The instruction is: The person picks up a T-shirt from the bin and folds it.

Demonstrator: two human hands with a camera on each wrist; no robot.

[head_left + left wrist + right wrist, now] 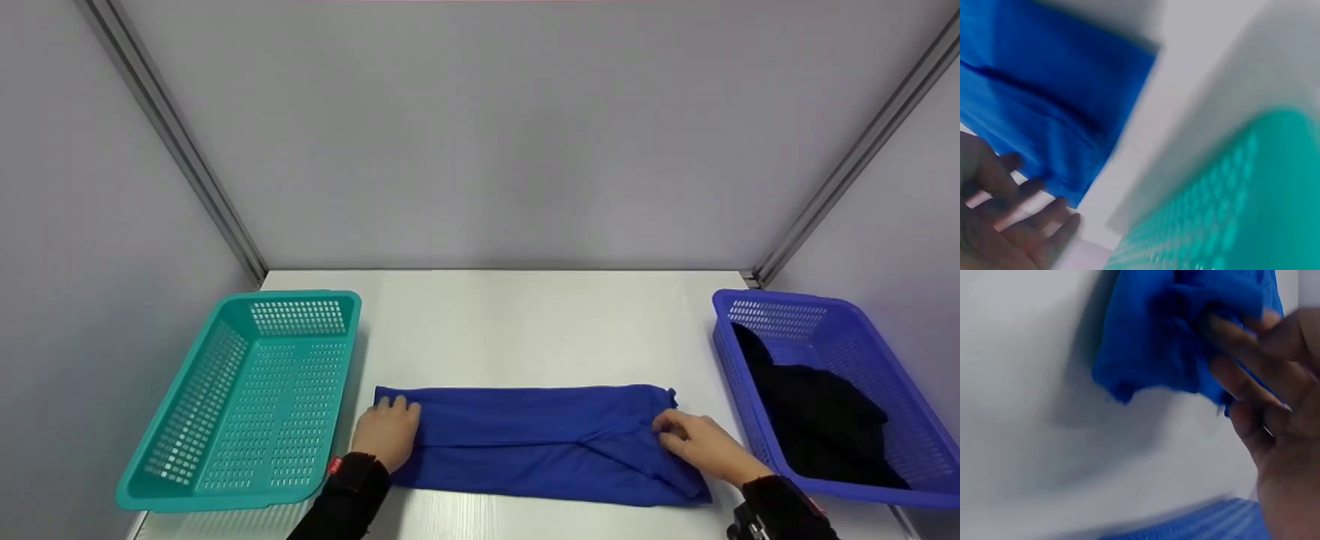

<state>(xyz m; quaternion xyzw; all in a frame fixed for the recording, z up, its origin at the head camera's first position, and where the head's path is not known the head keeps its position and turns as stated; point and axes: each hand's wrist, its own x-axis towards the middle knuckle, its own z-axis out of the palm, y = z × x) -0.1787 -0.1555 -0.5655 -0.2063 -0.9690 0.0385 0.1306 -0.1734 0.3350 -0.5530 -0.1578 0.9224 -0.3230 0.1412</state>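
A blue garment (510, 427), folded into a long strip, lies across the white table with creases toward its right end. My left hand (388, 431) is at the strip's left end, and in the left wrist view its loosely spread fingers (1033, 225) are beside the cloth's edge, gripping nothing. At the other end, my right hand (705, 444) pinches the fabric between thumb and fingers. The right wrist view has the bunched blue cloth (1145, 337) partly covering those fingertips, with the garment's ragged end hanging over the table.
A teal plastic basket (346, 397) with nothing in it stands left of the garment. To the right is a blue-purple basket (825, 300) holding black cloth (825, 420). Grey panels (510, 150) wall in the white table (525, 322) at the back and sides.
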